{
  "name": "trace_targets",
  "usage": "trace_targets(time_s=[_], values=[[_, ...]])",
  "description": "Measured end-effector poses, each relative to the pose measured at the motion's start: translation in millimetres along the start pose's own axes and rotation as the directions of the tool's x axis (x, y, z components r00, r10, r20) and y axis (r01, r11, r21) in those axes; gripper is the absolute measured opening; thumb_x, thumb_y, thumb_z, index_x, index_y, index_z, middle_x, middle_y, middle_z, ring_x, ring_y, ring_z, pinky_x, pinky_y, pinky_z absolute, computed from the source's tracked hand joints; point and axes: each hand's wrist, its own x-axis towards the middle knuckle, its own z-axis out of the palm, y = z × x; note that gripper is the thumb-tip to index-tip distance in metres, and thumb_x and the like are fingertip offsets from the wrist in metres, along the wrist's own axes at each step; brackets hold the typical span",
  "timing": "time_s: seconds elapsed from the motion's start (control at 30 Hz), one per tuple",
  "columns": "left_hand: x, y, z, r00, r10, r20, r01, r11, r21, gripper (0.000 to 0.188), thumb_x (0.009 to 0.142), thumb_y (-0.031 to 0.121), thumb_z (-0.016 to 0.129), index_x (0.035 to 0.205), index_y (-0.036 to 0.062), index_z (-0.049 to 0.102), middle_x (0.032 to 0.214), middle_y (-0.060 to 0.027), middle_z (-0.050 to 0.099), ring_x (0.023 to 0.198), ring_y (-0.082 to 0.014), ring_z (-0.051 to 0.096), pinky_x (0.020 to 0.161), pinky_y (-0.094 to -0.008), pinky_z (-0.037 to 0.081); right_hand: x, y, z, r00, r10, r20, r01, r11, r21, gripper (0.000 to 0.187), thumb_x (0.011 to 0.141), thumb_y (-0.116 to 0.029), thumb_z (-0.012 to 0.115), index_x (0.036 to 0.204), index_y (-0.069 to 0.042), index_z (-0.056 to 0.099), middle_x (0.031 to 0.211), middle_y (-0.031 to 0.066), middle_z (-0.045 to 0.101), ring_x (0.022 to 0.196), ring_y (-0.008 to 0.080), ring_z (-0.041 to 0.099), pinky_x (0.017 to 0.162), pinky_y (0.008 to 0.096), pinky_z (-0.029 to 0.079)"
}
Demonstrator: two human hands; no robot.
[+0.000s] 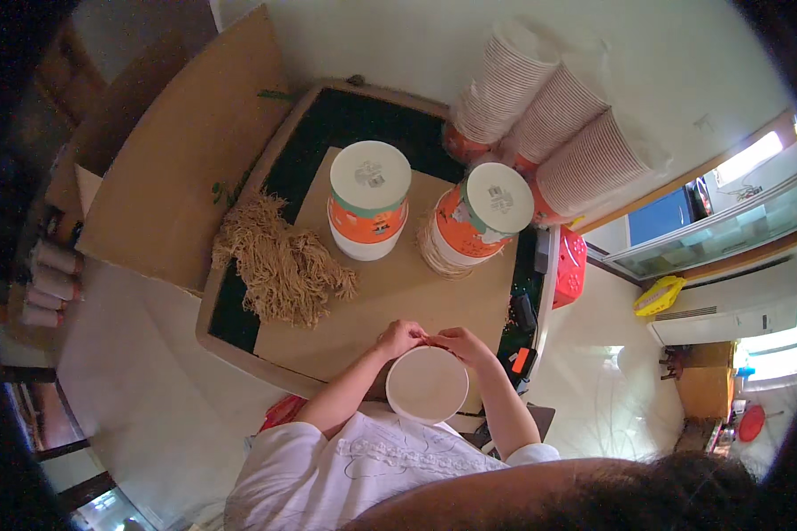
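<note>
A white round paper bucket [427,386] is close to my body at the table's front edge, its pale round face toward me. Both my hands meet beyond its far rim. My left hand [402,339] and my right hand [464,345] are closed, fingertips pinched together almost touching; what lies between them is too small to make out. Farther off, two orange and white paper buckets stand upside down: one stack [368,217] at the middle, another [480,221] to its right with tan cord loops [436,252] around its lower part. Left of them lies a heap of tan twine pieces [279,261].
A cardboard sheet [328,305] covers much of the dark green tabletop [398,115]. Tall bucket stacks [584,168] in clear plastic lean at the back right. A large cardboard panel [186,150] stands at the left. Small black and orange items [521,358] line the right edge, beside a red stool [570,267].
</note>
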Motion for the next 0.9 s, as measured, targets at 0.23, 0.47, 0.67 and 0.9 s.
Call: trace_targets(time_s=[0.23,0.47,0.67,0.9], values=[[2,-3,1,0.996,0.049,-0.070,-0.043,0.995,0.087,0.012,0.067,0.013,0.066,0.077,0.0055,0.064,0.073,-0.0095,0.063,0.066,-0.0171,0.061,0.061,-0.0285,0.049,28,21,-7,1.000,0.007,-0.022,-0.010,0.993,-0.120,0.021,0.080,-0.024,0.059,0.080,-0.003,0.064,0.068,0.0005,0.059,0.057,0.0073,0.053,0.048,0.0196,0.041],[-2,8,-4,0.990,0.100,-0.103,-0.087,0.989,0.119,0.010,0.066,0.013,0.067,0.070,0.0049,0.063,0.071,-0.0096,0.062,0.064,-0.0191,0.061,0.060,-0.0295,0.048,24,9,-4,0.999,0.040,-0.026,-0.045,0.972,-0.230,0.019,0.078,-0.023,0.062,0.078,-0.004,0.064,0.067,0.0002,0.058,0.057,0.0068,0.053,0.050,0.0211,0.042],[-1,12,-10,0.990,0.137,-0.044,-0.123,0.964,0.236,0.010,0.064,0.013,0.067,0.069,0.0052,0.063,0.070,-0.0091,0.061,0.064,-0.0207,0.060,0.059,-0.0301,0.047,12,-8,-6,0.989,0.098,0.109,-0.081,0.986,-0.143,0.017,0.077,-0.026,0.061,0.078,-0.009,0.065,0.060,-0.0040,0.053,0.048,0.0045,0.043,0.042,0.0202,0.032],[-2,17,-7,0.992,0.127,-0.005,-0.122,0.963,0.241,0.010,0.064,0.013,0.067,0.070,0.0064,0.063,0.070,-0.0092,0.061,0.064,-0.0207,0.060,0.060,-0.0312,0.047,7,-10,-8,0.984,0.158,0.075,-0.129,0.945,-0.302,0.019,0.078,-0.029,0.058,0.078,-0.011,0.065,0.057,-0.0051,0.050,0.045,0.0041,0.037,0.039,0.0200,0.026]])
